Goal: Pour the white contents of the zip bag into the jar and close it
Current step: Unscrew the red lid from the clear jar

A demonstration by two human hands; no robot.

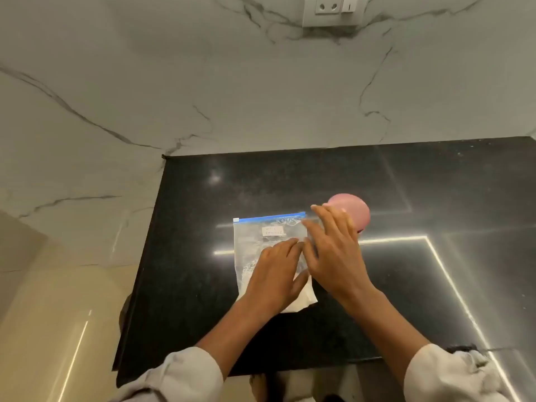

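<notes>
One zip bag [261, 245] lies flat on the black counter [435, 285], its blue zip strip at the far edge and a small white label just below that strip. The writing on the label is too blurred to read. White powder sits in the near end of the bag, showing at the bottom corner beside the left wrist.

Two hands are in view. The left hand [277, 274] rests palm down on the bag's lower middle, fingers straight and close together, pointing toward the zip. The right hand [333, 250] is over the bag's right edge, fingers spread and extended; it is motion-blurred, and whether it touches the bag cannot be told.

One jar is on the counter just beyond the right hand, mostly hidden by it; only its pink lid [352, 208] shows clearly, and the lid is on. The jar stands just right of the bag's far right corner.

Two pale sleeves, pushed up the forearms, show at the bottom edge. Behind the counter is a veined marble wall [203, 82] with one socket plate [333, 10] at the top, holding one outlet and one switch.
</notes>
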